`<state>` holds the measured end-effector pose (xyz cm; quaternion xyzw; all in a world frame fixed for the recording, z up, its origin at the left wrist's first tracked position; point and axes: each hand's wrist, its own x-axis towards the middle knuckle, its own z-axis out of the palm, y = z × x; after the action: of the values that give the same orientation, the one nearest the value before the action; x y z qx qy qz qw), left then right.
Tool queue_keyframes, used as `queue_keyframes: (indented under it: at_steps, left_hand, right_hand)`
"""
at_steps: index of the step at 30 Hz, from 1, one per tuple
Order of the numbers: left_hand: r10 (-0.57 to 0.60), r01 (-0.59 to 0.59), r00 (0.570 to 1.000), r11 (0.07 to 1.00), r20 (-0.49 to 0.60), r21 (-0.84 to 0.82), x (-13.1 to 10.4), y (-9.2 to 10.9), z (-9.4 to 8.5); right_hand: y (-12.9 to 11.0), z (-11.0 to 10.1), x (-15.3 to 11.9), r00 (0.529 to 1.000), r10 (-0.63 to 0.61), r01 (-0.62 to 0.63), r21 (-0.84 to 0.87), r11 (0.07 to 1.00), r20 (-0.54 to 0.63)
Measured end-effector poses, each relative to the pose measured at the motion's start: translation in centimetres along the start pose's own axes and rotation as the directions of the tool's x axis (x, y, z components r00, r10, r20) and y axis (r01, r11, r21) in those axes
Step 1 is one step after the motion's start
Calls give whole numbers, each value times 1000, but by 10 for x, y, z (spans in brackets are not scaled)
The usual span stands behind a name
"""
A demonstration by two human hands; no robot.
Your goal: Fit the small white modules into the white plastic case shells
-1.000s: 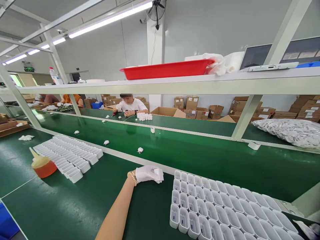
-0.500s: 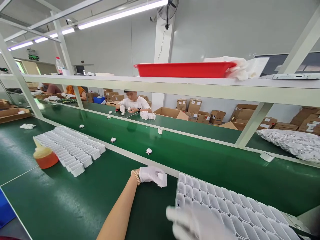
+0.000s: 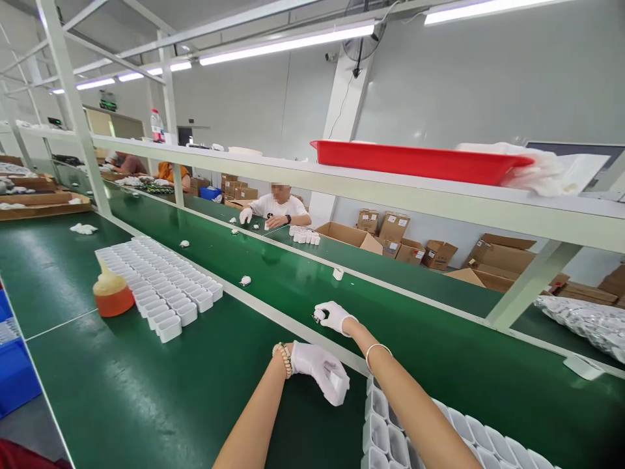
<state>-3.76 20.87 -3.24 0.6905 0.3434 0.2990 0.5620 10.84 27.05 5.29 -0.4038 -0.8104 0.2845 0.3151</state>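
My left hand [image 3: 312, 366], in a white glove, is closed round a small white plastic cup [image 3: 336, 381] above the green worktop. Reaching over the green belt, my gloved right hand [image 3: 336, 318] pinches a small white part with dark bits [image 3: 319, 315] at its fingertips. Under my right forearm, rows of open white cups [image 3: 378, 433] stand close together, partly hidden by the arm. To the left, another block of white cups [image 3: 168, 326] stands on the worktop. A similar small white part [image 3: 245, 281] lies farther along the belt.
A squeeze bottle of orange liquid [image 3: 113, 301] stands beside the left block of cups. Overhead runs a shelf [image 3: 390, 189] with a red tray [image 3: 415, 159]. Across the belt sits a co-worker [image 3: 288, 207] near several white cups [image 3: 305, 235]. A silvery bag [image 3: 581, 322] lies at right.
My right hand has moved from above the right-hand cups, forward and left onto the belt, and taken hold of a small white part. My left hand still holds its cup. The view has shifted.
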Motion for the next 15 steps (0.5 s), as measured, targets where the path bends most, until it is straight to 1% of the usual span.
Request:
queue_keyframes:
  at_steps: [2, 4, 7, 9, 11, 13, 15]
  left_hand:
    - [30, -30, 1000, 999, -6, 37, -1, 14, -1]
    - [61, -61, 998, 995, -2, 76, 0, 32, -1]
    - [107, -107, 994, 984, 7, 144, 4, 68, 1]
    - [133, -133, 991, 972, 10, 195, 4, 95, 6]
    - [166, -154, 986, 950, -20, 273, 0, 121, 16]
    - [266, -188, 959, 853, -96, 487, -7, 142, 30]
    - [326, -202, 940, 764, -96, 613, -15, 157, 43]
  right_hand:
    - [-1, -4, -2, 999, 36, -36, 23, 999, 22]
    - [1, -12, -7, 995, 89, -90, 38, 995, 45]
    - [5, -35, -26, 990, 143, -144, 85, 986, 22]
    - [3, -58, -52, 988, 154, -149, 126, 981, -32]
    - [-4, -80, -87, 984, 151, -134, 162, 978, -98]
    - [-17, -95, -126, 973, 146, -110, 198, 974, -176]
    - [-30, -100, -159, 947, 149, -80, 242, 967, -283]
